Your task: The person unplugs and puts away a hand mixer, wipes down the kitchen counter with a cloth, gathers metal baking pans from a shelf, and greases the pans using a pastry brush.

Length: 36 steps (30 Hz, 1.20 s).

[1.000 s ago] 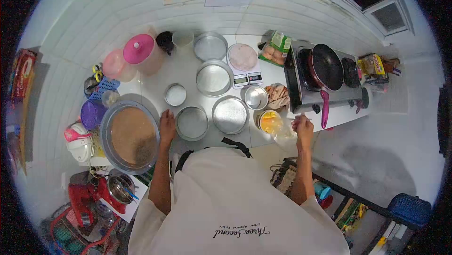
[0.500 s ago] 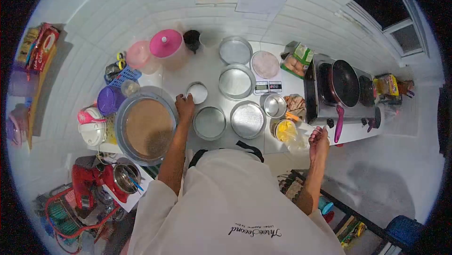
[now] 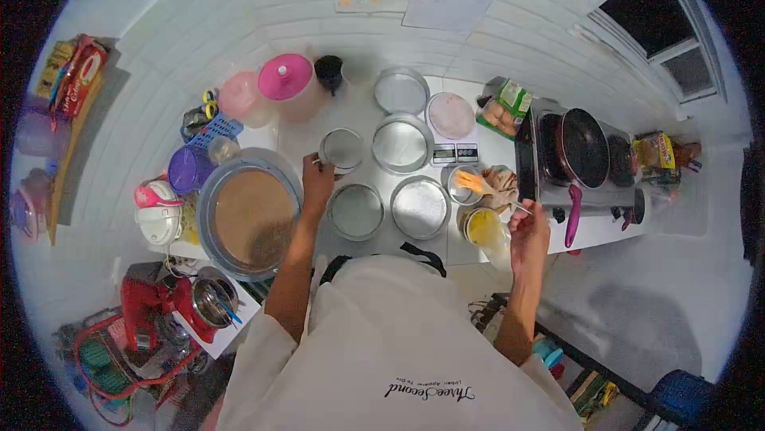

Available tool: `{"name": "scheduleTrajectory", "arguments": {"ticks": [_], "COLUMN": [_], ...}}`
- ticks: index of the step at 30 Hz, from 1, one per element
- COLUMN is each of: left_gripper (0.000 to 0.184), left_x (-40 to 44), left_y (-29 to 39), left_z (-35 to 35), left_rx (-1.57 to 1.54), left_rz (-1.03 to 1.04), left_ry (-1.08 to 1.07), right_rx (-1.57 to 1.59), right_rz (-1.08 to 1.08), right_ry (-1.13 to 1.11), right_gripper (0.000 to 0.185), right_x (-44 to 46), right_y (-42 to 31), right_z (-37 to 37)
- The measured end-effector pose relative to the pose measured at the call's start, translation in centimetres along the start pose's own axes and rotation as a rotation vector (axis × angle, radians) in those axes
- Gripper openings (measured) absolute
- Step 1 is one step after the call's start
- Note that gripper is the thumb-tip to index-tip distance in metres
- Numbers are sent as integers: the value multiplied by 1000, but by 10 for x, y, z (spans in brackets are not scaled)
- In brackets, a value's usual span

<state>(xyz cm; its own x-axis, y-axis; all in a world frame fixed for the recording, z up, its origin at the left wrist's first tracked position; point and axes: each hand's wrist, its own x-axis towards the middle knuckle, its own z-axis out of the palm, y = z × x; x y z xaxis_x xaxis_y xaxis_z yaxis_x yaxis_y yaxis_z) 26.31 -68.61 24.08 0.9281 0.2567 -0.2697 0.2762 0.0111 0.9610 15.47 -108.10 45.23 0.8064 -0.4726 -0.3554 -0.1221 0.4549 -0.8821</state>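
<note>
My left hand (image 3: 318, 182) is closed on the short handle of a small round metal vessel (image 3: 342, 150), perhaps a sieve. It is left of several round cake pans, among them a middle pan (image 3: 402, 144) and two front pans (image 3: 356, 212) (image 3: 421, 207). In my right hand (image 3: 528, 228) is the thin pale handle of a brush-like utensil with an orange head (image 3: 472, 182). That head is over a small metal tin (image 3: 460, 192). Just in front stands an open container of yellow contents (image 3: 483, 227). A crumpled brown cloth or bag (image 3: 500, 184) lies behind the handle.
A large grey basin of brown batter (image 3: 253, 216) stands at left. At right is a stove with a frying pan (image 3: 584, 148), its purple handle (image 3: 574, 216) projecting forward. A digital scale (image 3: 454, 153), an egg pack (image 3: 506, 108) and a pink-lidded container (image 3: 285, 76) sit further back.
The small vessel in my left hand has shifted slightly right and back; its inside looks greyer. My right hand has moved slightly left, bringing the orange head over the small tin.
</note>
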Motion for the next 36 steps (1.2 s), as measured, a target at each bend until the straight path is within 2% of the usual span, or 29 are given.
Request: {"name": "scheduleTrajectory", "arguments": {"ticks": [3, 6, 12, 15, 16, 20, 22, 25, 28, 30, 31, 32, 34, 36], "left_gripper": [47, 51, 50, 45, 42, 49, 53, 50, 42, 37, 31, 24, 20, 21], "left_x": [-20, -20, 19, 39, 32, 54, 53, 28, 5, -25, -25, -40, -38, -42], "left_y": [48, 54, -35, -62, -54, -94, -79, -48, -30, 25, 18, 47, 14, -5], "left_z": [10, 6, -27, -36, -26, -31, -30, -4, 20, 46, 59, 76, 103, 123], "left_rx": [-134, -84, 173, 498, 353, 510, 685, 782, 953, 857, 796, 774, 1187, 1192], "left_rz": [14, -39, -172, -177, -250, -139, -117, -119, 558, 777, 704, 589, 866, 794], "left_ry": [-77, -66, -18, -82, 97, 94, 42, 227, 306, 114, -66, -210, -353, -476], "right_rx": [-41, -43, -67, -85, -75, -67, -72, -69, -70, -80, -80, -79, -78, -76], "right_rz": [-22, -53, -101, -85, -96, -114, -115, -123, -129, -127, -126, -128, -138, -160], "right_ry": [-69, -123, -60, -10, 3, 43, 55, 53, 46, 76, 71, 66, 63, 68], "right_gripper": [30, 31, 32, 33, 33, 33, 33, 33, 30, 30, 31, 31, 31, 32], "right_x": [-5, 1, 2, -1, -2, -7, -9, -9, -12, -12, -12, -11, -10, -8], "right_y": [-6, -7, -5, -5, -5, -5, -5, -5, -7, -8, -8, -8, -8, -6], "right_z": [28, 31, 12, 3, 0, -8, -14, -24, -29, -29, -29, -29, -30, -30]}}
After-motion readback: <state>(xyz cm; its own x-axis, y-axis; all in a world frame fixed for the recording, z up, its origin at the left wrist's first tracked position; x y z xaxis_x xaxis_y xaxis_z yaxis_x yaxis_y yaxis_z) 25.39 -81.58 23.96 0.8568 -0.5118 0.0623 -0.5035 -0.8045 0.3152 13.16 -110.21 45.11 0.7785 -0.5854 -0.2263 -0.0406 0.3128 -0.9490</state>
